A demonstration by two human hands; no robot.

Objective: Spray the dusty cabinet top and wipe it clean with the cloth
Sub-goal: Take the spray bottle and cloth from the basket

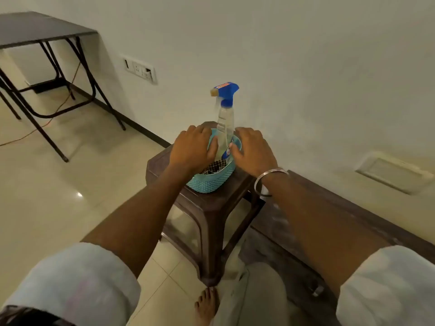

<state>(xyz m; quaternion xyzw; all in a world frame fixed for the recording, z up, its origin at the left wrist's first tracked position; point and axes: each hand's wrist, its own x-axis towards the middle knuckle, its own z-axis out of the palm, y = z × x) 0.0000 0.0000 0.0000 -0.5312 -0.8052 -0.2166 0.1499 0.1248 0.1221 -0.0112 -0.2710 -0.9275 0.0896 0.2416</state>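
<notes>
Clear plastic spray bottle with blue trigger head (225, 118) stood upright in a teal woven plastic basket (211, 181) on a dark brown stool (207, 208), black-and-white checked cloth (213, 167) beside it, left hand (191, 149) and right hand (255, 151) flanked the bottle, fingers (244, 134) loosely spread, gripping nothing, dusty brown cabinet top (282, 222) lay to the right.

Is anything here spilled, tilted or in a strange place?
Nothing is spilled or damaged. The spray bottle stands roughly upright in the blue basket, with the checked cloth beside it. Only the low cabinet top stands out: it is streaked with pale dust.
</notes>
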